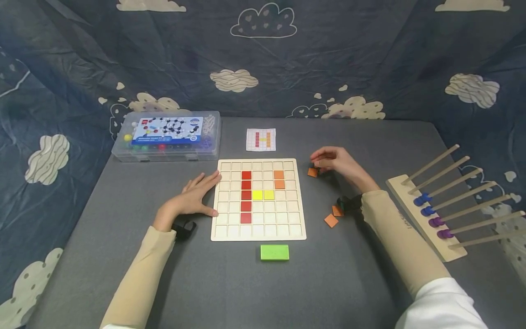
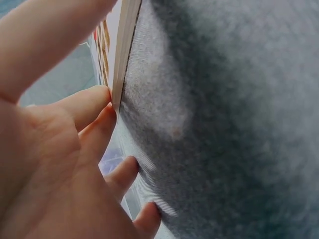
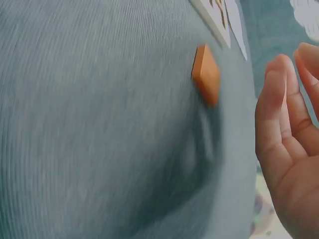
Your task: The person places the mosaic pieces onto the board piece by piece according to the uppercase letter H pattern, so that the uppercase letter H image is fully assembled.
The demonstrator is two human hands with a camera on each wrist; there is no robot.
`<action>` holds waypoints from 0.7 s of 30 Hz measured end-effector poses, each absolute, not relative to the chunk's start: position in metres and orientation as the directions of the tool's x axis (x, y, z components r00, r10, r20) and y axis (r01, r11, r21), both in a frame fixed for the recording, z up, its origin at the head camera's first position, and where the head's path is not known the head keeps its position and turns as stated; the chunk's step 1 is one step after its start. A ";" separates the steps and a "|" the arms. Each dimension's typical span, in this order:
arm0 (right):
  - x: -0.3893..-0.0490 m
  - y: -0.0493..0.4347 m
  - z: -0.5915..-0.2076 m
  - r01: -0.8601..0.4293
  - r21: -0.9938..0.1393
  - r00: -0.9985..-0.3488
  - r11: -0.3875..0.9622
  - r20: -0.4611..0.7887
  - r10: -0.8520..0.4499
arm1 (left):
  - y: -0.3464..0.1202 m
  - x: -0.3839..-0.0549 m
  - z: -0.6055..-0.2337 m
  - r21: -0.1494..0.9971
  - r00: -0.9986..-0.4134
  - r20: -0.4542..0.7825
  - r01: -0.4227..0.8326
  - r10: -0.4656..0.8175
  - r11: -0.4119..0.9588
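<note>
A square wooden grid board (image 1: 259,230) lies on the table. It holds a column of several red tiles (image 1: 246,195), two yellow tiles (image 1: 263,195) side by side and two orange tiles (image 1: 279,179) at upper right. My left hand (image 1: 191,196) touches the board's left edge with spread fingers; the left wrist view shows fingertips against the wooden rim (image 2: 122,59). Right of the board, my right hand (image 1: 334,162) hovers by a loose orange tile (image 1: 313,172). In the right wrist view this tile (image 3: 206,77) lies apart from the loosely bent fingers, which hold nothing visible.
Two more orange tiles (image 1: 331,220) lie near my right wrist. A pattern card (image 1: 260,140) is behind the board, a clear plastic kit box (image 1: 166,137) at back left. In front sits a green block (image 1: 274,252); a pegged wooden rack (image 1: 427,217) stands at right.
</note>
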State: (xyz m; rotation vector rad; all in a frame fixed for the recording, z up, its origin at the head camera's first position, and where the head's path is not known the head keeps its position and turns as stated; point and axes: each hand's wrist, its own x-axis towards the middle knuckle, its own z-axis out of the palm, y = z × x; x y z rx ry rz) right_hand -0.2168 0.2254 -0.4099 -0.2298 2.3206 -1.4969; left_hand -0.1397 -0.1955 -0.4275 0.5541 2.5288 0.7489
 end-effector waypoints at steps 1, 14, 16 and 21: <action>-0.217 0.229 -0.410 0.078 -0.902 -0.923 0.424 -0.226 -0.312 | -0.196 -0.140 -0.427 0.586 -0.822 -0.297 0.246 0.487 0.772; -0.220 0.236 -0.420 0.101 -0.864 -0.917 0.493 -0.273 -0.291 | -0.197 -0.138 -0.429 0.605 -0.824 -0.278 0.249 0.494 0.756; -0.220 0.233 -0.421 0.070 -0.863 -0.914 0.500 -0.256 -0.313 | -0.197 -0.138 -0.429 0.605 -0.825 -0.277 0.249 0.493 0.756; -0.219 0.227 -0.421 -0.005 -0.829 -0.906 0.559 -0.234 -0.354 | -0.198 -0.137 -0.428 0.605 -0.825 -0.277 0.248 0.493 0.756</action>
